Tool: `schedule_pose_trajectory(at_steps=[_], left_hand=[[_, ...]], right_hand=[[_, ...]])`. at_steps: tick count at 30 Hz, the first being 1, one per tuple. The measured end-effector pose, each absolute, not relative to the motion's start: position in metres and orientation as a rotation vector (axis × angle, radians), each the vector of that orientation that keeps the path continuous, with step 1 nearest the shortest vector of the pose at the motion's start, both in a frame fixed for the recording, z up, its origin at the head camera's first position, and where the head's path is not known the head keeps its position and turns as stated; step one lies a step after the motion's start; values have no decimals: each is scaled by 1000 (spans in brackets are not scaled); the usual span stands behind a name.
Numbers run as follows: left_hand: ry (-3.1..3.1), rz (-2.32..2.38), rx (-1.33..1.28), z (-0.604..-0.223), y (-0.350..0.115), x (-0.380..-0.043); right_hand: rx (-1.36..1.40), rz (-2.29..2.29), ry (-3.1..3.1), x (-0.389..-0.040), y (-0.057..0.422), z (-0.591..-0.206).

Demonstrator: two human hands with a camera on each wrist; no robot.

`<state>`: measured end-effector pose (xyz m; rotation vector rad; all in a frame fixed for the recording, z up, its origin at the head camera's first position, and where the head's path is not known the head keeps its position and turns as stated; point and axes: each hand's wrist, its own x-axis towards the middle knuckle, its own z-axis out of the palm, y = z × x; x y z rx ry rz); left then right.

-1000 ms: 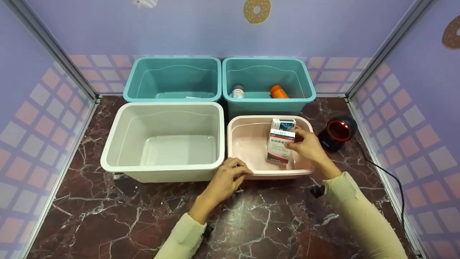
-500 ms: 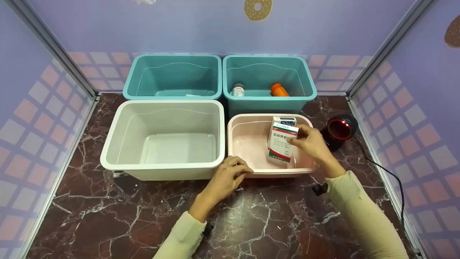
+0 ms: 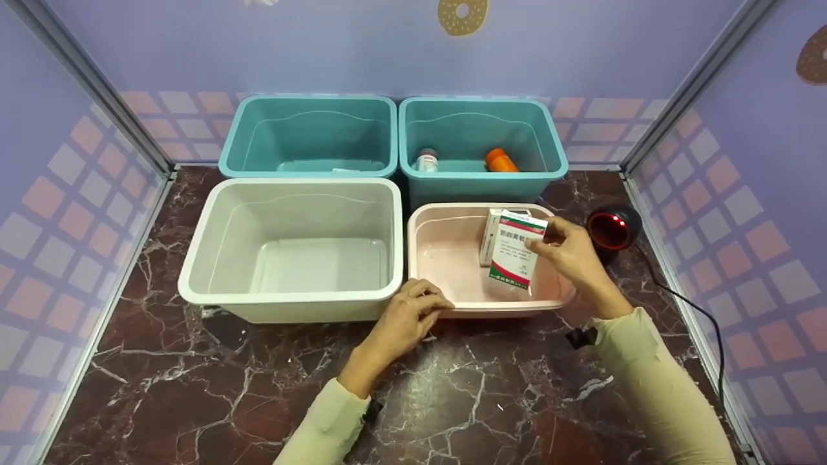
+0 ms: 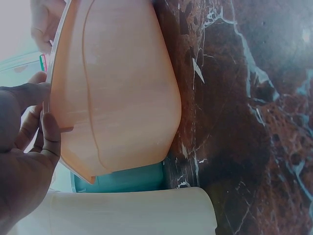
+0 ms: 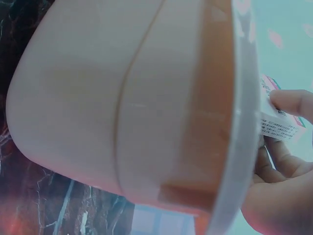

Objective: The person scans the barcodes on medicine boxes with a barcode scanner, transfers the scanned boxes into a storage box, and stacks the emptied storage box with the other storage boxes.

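My right hand (image 3: 572, 255) pinches a white, red and green medicine box (image 3: 512, 255) between thumb and fingers, tilted inside the pink bin (image 3: 446, 258). In the right wrist view, one printed end of that medicine box (image 5: 281, 128) shows above the bin's rim. Behind it, partly hidden, a second white box (image 3: 489, 240) leans inside the same bin. At the bin's front left corner, my left hand (image 3: 412, 313) grips the rim. The left wrist view shows its curled fingers (image 4: 51, 134) at the rim, against the outside of the bin.
A larger white bin (image 3: 297, 300) stands to the left. Behind are two teal bins, the left one (image 3: 310, 174) and the right one (image 3: 478, 175), which holds a white bottle (image 3: 427, 160) and an orange bottle (image 3: 501, 161). A black scanner (image 3: 612, 231) glows red at right, its cable (image 3: 701, 313) trailing along the wall.
My right hand has lifted the medicine box slightly and moved it to the right, turning it more upright, uncovering the left side of the second box. My left hand stays on the rim.
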<state>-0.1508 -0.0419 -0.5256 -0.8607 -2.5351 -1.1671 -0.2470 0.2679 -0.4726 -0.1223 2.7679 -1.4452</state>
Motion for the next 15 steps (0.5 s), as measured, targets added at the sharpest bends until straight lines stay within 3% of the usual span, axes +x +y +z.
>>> schedule_pose_trajectory(at_steps=[15], left_hand=[[-2547,-1201,-843,-524,-42,-151]], right_hand=[[-61,-1610,2748,-239,282,-454]])
